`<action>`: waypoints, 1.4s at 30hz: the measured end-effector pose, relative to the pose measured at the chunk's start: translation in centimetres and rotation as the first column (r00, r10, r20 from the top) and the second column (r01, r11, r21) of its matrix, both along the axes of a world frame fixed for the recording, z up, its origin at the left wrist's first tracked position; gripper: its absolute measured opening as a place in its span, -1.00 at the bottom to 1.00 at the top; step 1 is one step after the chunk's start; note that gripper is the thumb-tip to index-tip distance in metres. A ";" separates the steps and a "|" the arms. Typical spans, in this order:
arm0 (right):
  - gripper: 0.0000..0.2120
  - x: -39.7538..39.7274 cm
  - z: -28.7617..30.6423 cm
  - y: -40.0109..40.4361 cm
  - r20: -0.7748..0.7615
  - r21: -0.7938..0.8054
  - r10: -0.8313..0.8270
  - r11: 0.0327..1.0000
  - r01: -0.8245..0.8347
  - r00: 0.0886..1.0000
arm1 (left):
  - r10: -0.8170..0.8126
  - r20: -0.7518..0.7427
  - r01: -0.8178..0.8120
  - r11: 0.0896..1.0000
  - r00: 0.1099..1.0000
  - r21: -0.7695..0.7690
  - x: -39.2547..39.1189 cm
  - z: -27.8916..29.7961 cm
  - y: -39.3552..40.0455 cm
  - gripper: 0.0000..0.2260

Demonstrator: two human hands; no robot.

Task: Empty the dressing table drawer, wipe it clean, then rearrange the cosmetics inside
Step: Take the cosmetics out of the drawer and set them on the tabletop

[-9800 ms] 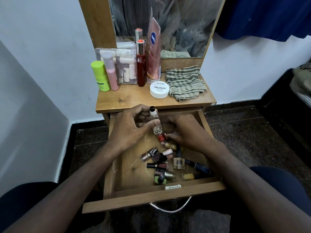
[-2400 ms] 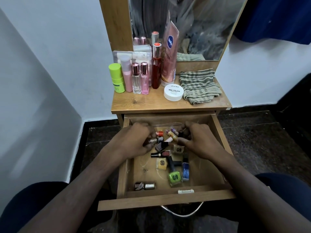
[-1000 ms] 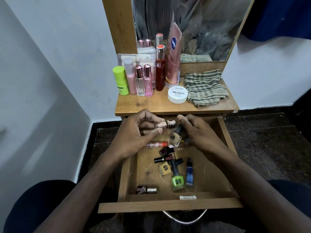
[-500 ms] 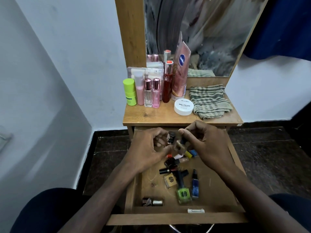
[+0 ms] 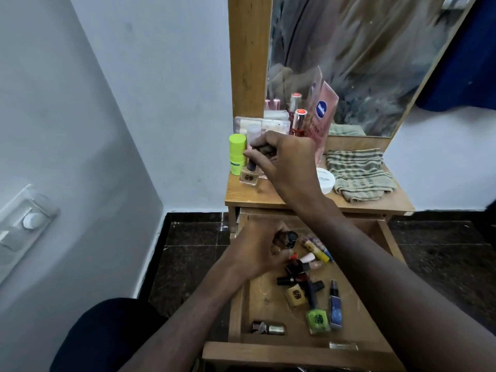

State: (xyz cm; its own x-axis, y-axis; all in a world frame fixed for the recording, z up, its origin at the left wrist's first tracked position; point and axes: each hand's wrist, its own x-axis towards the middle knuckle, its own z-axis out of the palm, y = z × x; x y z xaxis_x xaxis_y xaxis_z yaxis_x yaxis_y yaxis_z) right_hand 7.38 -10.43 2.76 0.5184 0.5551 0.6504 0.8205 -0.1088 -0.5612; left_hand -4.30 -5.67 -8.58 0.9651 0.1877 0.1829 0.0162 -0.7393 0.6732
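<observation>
Beige nail polish bottle, upright beside the green tube, is being pinched by its cap in the right hand on the desk, while the left hand is gripping a dark-capped bottle over the drawer.

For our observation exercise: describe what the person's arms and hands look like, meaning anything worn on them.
Both forearms are bare, with no sleeves in view. The left hand and right hand wear no gloves, and no watch, bracelet or ring shows on the wrists or fingers. Dark clothing shows only at the bottom of the picture.
</observation>
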 end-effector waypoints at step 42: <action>-0.97 -2.7 -6.7 -14.8 0.032 -0.323 0.000 0.946 0.010 0.999 | 0.637 0.405 -0.602 0.765 0.656 -0.228 -0.8 3.6 3.7 -0.69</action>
State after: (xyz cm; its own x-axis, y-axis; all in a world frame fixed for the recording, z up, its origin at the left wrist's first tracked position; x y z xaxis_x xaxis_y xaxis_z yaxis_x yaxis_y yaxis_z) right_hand 4.70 -25.28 -3.98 0.5041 0.7358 0.4522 0.8360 -0.2843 -0.4694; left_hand -5.13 -1.94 -4.96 0.4372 0.7410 0.5097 0.1500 -0.6188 0.7711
